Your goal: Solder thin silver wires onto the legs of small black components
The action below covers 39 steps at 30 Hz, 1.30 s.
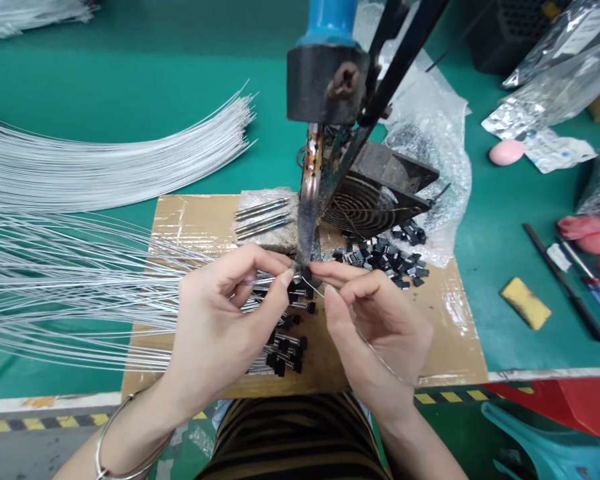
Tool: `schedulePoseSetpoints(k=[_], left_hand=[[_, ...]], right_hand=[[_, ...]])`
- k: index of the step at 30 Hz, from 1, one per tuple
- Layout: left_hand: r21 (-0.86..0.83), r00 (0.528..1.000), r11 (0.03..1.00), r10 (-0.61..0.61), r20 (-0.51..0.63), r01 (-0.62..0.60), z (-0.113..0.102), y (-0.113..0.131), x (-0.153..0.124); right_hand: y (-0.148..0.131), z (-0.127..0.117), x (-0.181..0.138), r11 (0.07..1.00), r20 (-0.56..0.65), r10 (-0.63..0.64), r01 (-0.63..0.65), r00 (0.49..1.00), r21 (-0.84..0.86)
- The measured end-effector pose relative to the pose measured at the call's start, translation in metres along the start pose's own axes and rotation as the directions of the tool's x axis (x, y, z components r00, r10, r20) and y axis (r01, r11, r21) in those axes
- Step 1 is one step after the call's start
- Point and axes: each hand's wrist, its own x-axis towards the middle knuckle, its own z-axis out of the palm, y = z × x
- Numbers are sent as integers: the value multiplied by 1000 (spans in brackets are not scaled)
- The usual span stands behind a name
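My left hand [225, 313] pinches a thin white wire [260, 280] between thumb and forefinger and holds its end at the tip of the fixed soldering iron [307, 213]. My right hand [375, 320] pinches a fine strand of solder wire [375, 347], its tip also at the iron's point. Both fingertips nearly meet under the iron. Below my hands lie several small black components with leads attached to wires [287, 347] on a taped cardboard sheet [445, 333].
Big bundles of white wires [80, 160] fan over the green table at left. A pile of loose black components [385, 257] and a fan grille [375, 193] sit behind the iron. Another person's hand [593, 240], a yellow sponge [525, 303], and foil bags [555, 93] are at right.
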Motion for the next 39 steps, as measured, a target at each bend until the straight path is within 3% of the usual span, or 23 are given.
schedulePoseSetpoints(k=[26, 39], left_hand=[[35, 1000, 999, 14, -4, -14, 1, -1, -1], [46, 999, 998, 35, -7, -35, 0, 1, -2]], right_hand=[[-2, 1, -1, 999, -3, 6, -6, 1000, -33], [-1, 4, -3, 978, -20, -124, 118, 992, -174]])
